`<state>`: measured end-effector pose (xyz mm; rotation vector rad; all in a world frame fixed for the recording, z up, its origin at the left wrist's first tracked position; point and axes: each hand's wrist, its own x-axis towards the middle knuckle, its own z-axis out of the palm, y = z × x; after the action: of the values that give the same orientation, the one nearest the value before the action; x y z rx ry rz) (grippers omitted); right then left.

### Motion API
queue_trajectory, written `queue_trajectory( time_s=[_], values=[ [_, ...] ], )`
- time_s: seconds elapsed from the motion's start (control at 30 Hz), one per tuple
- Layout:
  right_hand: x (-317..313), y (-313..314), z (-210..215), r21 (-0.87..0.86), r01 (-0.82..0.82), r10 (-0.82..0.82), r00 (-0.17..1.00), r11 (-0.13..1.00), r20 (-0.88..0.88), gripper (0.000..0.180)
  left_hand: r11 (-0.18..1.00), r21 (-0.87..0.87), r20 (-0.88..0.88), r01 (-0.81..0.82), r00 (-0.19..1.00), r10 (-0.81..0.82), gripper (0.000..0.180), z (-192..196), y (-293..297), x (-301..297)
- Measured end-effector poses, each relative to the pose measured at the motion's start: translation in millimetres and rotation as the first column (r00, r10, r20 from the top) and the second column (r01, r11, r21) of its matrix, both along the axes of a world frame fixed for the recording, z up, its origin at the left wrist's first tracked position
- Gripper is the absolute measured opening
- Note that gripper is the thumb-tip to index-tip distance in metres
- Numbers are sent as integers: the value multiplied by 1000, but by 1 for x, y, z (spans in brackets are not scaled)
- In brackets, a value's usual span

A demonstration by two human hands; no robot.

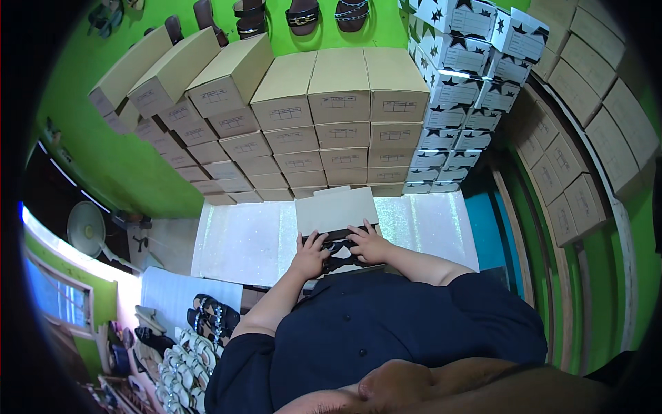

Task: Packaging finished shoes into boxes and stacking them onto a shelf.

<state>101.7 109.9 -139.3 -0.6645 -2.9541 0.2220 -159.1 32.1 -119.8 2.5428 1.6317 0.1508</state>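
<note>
A cardboard shoebox point(336, 205) lies on the white glittery table close to my body, its pale lid flap standing up on the far side. Inside it or at its near edge is a pair of black strappy sandals point(338, 251), partly covered by my hands. My left hand point(312, 254) rests over the left side of the box, fingers spread, touching the sandals. Across from it, my right hand point(368, 243) lies on the right side with its fingers stretched over the box's dark inner edge. The undersides of both hands are hidden.
Stacked brown shoeboxes point(339, 107) line the back of the table point(427, 228), beside white star-patterned boxes point(455, 90). Display sandals point(303, 19) stand above. Piled sandals point(186, 366) lie at lower left. A fan point(86, 230) is at left; shelved boxes point(579, 200) are at right.
</note>
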Motion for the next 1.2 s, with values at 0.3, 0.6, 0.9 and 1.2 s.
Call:
queue_trajectory(
  time_s=[0.3,0.6,0.9,1.2],
  values=[
    [26,0,-7,-31,261,-263,958,965,-115,49,970,34,128,-242,963,235,51,-3,2,-22],
    [59,5,-12,-390,663,-725,689,638,-14,57,794,-524,387,-309,744,545,91,-57,-7,-55],
    [79,7,15,-415,663,-699,710,623,83,54,852,-471,426,-230,787,447,94,-68,5,-38],
    [102,-23,-3,-259,444,-437,895,858,89,98,955,-256,73,-152,982,176,111,-7,-34,-34]
  ],
)
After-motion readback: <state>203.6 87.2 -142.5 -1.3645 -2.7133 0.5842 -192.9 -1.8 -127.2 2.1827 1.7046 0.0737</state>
